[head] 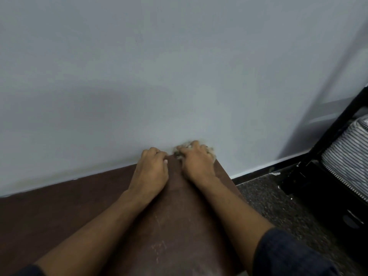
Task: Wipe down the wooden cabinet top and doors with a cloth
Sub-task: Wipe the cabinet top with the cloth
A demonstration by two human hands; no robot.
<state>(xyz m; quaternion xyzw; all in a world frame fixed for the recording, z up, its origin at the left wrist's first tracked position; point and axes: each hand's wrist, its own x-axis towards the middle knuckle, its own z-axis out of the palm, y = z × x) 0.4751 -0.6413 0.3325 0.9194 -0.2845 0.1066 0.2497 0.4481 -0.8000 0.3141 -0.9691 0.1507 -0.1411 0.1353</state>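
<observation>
- cabinet top [59,212], dark brown wood, long axis runs left-right along wall [179,66]
- cloth [180,152] bunched at back right corner, against wall; no clear axis
- right hand [196,162] fingers curled, gripping cloth
- left hand [152,168] just beside it, fingers curled under, holding nothing visible
- open top stretches left; right edge drops to speckled floor [268,196]

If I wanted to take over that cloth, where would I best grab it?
Grab the bunched cloth from above at its right edge, where it puffs out past the right hand. It lies wadded on the cabinet top against the wall, so the far side is blocked.
</observation>
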